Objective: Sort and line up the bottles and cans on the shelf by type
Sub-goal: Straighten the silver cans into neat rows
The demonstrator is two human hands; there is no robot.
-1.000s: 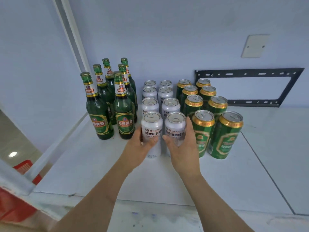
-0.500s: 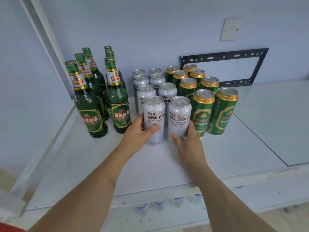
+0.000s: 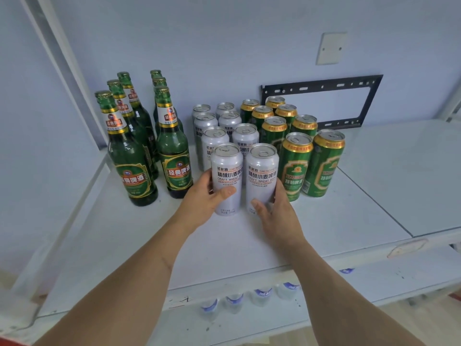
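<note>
On the white shelf (image 3: pixel 324 221) the left hand (image 3: pixel 203 203) curls round the near-left white can (image 3: pixel 226 178), thumb across its front, and the right hand (image 3: pixel 277 213) wraps the near-right white can (image 3: pixel 262 178) standing just beside it. Behind them run two rows of white cans (image 3: pixel 215 141), with green bottles (image 3: pixel 129 156) to the left and green cans (image 3: pixel 309 158) to the right, all upright.

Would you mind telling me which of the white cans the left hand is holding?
The left hand grips the front-left white can, nearest the green bottles; its neighbour is in the right hand.
</note>
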